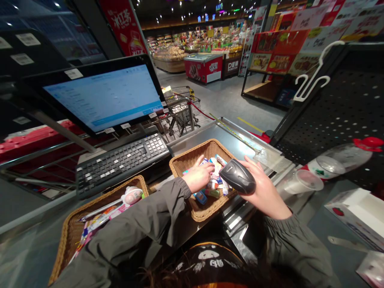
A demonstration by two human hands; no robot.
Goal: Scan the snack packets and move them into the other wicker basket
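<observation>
My right hand (pixel 264 188) grips a dark grey barcode scanner (pixel 238 176), its head aimed down over a wicker basket (pixel 186 160) on the checkout counter. My left hand (pixel 199 176) reaches into that basket with its fingers curled around small colourful packets (pixel 214 182); which item it grips is hidden. Both arms wear grey-green sleeves.
A second wicker basket (pixel 69 228) with packets and a pink item sits at lower left. A keyboard (pixel 123 160) and a lit touchscreen (pixel 105 96) stand behind. A plastic cup (pixel 301 182), a lying bottle (pixel 339 162) and a white box (pixel 357 212) lie right. Shopping carts (pixel 181 106) stand beyond the counter.
</observation>
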